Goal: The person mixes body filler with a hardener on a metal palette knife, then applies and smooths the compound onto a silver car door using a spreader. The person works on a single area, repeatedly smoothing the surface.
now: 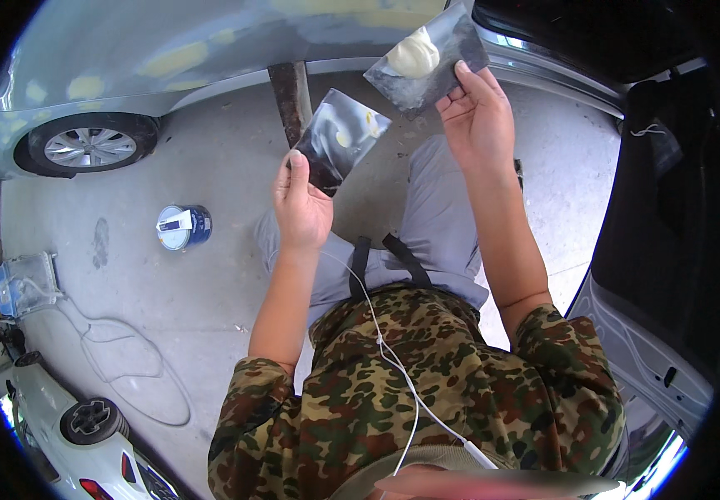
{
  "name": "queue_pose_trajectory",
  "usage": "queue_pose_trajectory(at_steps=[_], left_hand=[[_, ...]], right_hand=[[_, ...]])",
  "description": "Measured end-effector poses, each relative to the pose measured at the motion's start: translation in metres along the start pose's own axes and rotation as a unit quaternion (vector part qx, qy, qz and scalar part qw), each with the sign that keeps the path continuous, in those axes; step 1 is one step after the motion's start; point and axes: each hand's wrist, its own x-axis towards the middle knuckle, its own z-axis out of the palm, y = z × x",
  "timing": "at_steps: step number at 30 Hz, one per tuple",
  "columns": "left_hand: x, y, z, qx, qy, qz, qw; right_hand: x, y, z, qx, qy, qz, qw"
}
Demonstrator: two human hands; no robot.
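Observation:
My left hand (301, 208) grips a thin, shiny dark putty spreader (328, 150) by its lower left edge, thumb on top. Small smears of yellowish paste show on that spreader. Higher and to the right, my right hand (483, 121) pinches a larger flat dark putty board (453, 50) at its right side. A cream-coloured dollop of putty (414, 55) sits on the board's left part, and pale residue covers much of its surface. The two tools are close together but apart, in front of a grey car body (226, 50) with yellowish filler patches.
A blue tin (199, 227) with a light lid stands on the concrete floor at left. A hose (160, 358) loops farther down, near a white car (68, 433). An open car door (652, 275) is close on my right. A white cable (376, 325) hangs across my chest.

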Motion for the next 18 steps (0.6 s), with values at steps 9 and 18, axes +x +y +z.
queue_pose_trajectory(at_steps=[9, 18], left_hand=[[0.012, 0.009, 0.023, -0.025, 0.01, -0.066, 0.997], [0.012, -0.009, 0.014, 0.007, 0.091, -0.017, 0.996]], right_hand=[[-0.044, 0.026, 0.004, -0.378, -0.074, -0.065, 0.921], [-0.037, 0.029, -0.007, -0.61, -0.144, -0.365, 0.688]])
